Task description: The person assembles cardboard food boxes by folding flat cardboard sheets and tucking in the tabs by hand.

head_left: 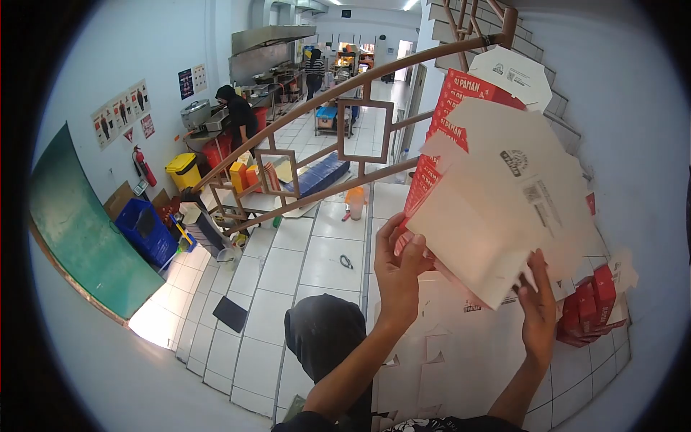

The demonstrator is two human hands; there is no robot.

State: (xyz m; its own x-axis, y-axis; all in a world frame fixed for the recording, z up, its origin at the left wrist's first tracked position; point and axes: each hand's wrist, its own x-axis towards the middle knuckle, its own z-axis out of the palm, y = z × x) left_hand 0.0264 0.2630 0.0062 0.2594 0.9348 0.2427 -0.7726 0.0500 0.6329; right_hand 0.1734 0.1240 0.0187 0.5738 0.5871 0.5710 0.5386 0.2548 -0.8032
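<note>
A cardboard sheet (pixel 468 223), pale on the side facing me and red beneath, is held up in front of me. My left hand (pixel 403 263) grips its left edge, thumb on top. At its lower right edge is my right hand (pixel 536 306), fingers bent against the card and partly blurred. Right behind it spreads a larger pale sheet (pixel 525 151) with black printing. A tall stack of red printed cartons (pixel 461 90) rises behind these sheets. Beneath my hands lie more flat pale sheets (pixel 461 360) with cut slots.
Folded red boxes (pixel 590 306) stand at the right by the wall. A brown railing (pixel 317 101) crosses ahead. My dark-clothed knee (pixel 327 331) is left of the sheets. A black flat object (pixel 230 315) lies on a step. Two people (pixel 241 119) are in the kitchen beyond.
</note>
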